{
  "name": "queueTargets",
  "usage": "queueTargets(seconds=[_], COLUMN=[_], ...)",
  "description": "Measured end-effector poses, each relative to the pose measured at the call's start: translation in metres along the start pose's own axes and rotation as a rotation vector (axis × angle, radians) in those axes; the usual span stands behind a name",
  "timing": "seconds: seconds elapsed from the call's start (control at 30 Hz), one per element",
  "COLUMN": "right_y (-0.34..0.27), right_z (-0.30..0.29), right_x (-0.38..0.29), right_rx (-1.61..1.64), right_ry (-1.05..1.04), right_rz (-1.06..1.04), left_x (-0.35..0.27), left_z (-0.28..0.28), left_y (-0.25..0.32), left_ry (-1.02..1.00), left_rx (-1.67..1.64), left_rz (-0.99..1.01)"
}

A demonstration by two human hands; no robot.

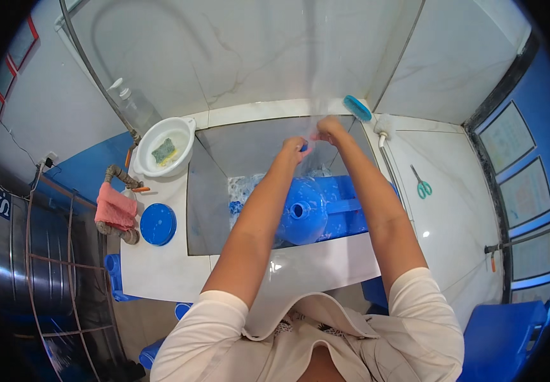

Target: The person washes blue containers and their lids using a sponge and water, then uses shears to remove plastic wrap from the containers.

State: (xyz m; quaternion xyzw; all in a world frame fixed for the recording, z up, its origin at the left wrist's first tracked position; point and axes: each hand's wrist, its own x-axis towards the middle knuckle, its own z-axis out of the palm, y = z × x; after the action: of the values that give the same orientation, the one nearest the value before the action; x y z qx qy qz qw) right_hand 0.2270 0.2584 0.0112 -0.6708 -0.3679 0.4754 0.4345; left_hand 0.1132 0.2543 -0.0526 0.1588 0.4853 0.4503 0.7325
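My left hand (298,147) grips a small blue object (304,146), perhaps a cap, over the sink. Close to its right, my right hand (329,130) is raised by a stream of falling water; its fingers are partly hidden, so whether it holds anything cannot be told. Below my hands, a blue plastic water jug (303,210) lies in the tiled sink (208,176), its uncapped round mouth towards me and suds on its surface. White foam (244,186) and a small blue thing (235,207) are in the sink, left of the jug.
Left of the sink stand a white basin (189,138) with a green scouring sponge (164,152), a pump bottle (134,105), a blue round lid (158,224) and a pink cloth (115,205) on a pipe. A blue brush (357,108), a long-handled brush (383,128) and scissors (422,184) lie right.
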Motion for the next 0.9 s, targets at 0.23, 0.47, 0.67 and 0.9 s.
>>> queueTargets(seconds=[0.23,0.47,0.67,0.9], right_y=[-0.016,-0.043,-0.048,-0.039], right_z=[0.011,-0.033,-0.020,-0.003], right_x=[-0.077,-0.146,-0.046,-0.018], right_rx=[0.038,-0.522,-0.260,0.013], right_ry=[-0.599,-0.968,-0.321,-0.162], right_rz=[0.279,0.105,0.021,0.006], left_x=[-0.008,-0.149,-0.118,-0.031], left_z=[-0.063,-0.058,-0.068,0.007], left_y=[-0.001,0.045,0.041,0.033], left_ry=[-0.541,-0.522,-0.265,-0.084], left_rx=[0.170,0.744,0.563,0.359], left_rz=[-0.132,0.040,0.076,0.124])
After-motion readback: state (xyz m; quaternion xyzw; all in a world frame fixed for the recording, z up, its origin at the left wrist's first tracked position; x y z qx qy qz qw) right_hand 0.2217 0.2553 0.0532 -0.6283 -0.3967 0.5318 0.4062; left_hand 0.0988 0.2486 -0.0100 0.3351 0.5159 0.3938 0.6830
